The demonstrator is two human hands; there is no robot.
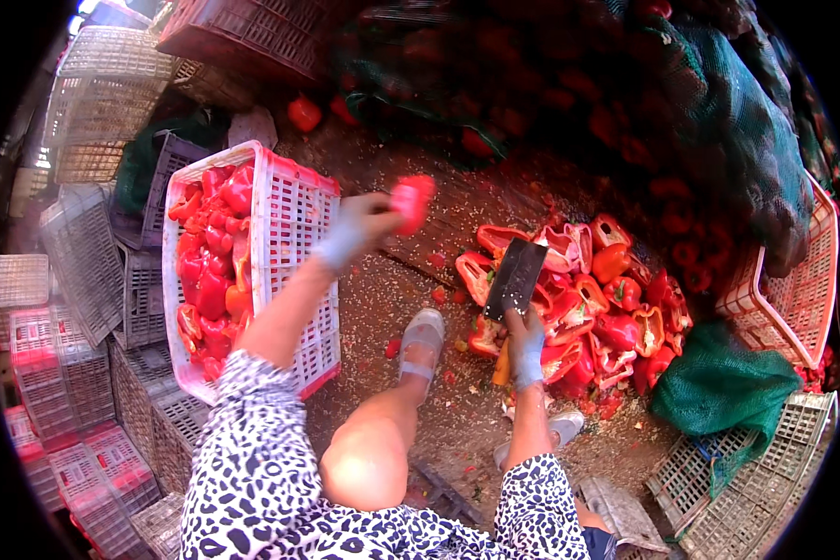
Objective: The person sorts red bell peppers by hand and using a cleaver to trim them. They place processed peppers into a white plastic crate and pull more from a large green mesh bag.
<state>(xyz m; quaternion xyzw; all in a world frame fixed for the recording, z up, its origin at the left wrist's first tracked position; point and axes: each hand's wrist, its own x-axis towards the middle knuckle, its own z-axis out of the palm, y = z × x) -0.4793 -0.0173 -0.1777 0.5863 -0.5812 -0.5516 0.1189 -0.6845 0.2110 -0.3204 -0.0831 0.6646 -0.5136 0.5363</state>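
My left hand [359,224], in a pale glove and blurred by motion, is closed around a red bell pepper [411,203] beside the crate. A cleaver [516,273] with a dark rectangular blade is gripped in my gloved right hand [525,347]. Its blade lies over the left part of a heap of cut red bell peppers [569,317] on the floor. Many of these show pale insides and seeds. To the left, a white and red plastic crate [294,252] is filled with red pepper pieces [212,271].
Brown floor [373,355] strewn with seeds and scraps lies between crate and heap. Stacked plastic crates [75,364] line the left side. Green mesh sacks [728,131] and a red crate [793,289] stand at right, near a crumpled green net [723,378]. My shoe [422,343] is between crate and heap.
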